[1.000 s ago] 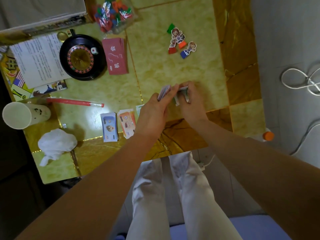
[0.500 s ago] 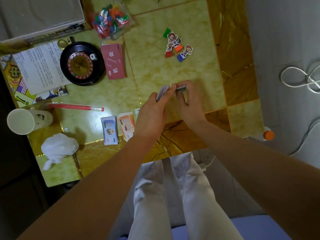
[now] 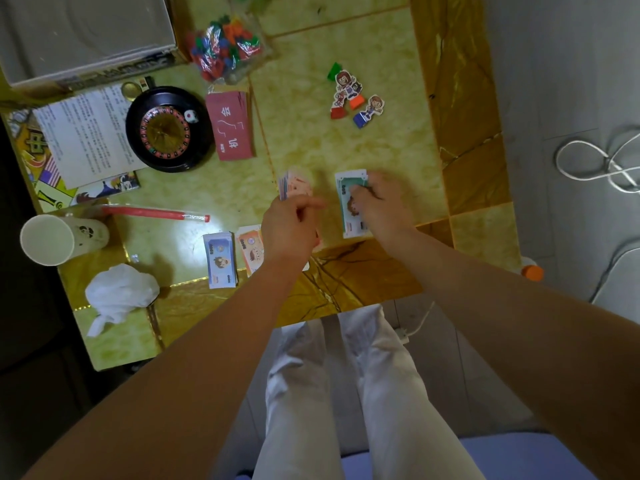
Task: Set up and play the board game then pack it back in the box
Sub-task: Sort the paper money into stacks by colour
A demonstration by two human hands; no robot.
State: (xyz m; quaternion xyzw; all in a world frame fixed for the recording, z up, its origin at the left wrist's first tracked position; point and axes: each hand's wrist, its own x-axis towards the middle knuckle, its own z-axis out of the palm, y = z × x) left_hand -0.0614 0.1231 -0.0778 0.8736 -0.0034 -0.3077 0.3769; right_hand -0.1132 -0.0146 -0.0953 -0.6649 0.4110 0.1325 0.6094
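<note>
Presently the left hand (image 3: 291, 226) grips a stack of play money (image 3: 296, 185), fingers curled round its near end. Just to its right, the right hand (image 3: 381, 206) rests on a green banknote (image 3: 344, 202) lying on the tabletop (image 3: 311, 143). Those fingers are blurred, so their grip cannot be told.

box (image 3: 86, 36) cropped top-left, right hand (image 3: 381, 206) blurred

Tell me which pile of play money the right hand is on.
The green pile, farthest right, under the right hand; the blue pile and orange pile lie to its left.
</note>
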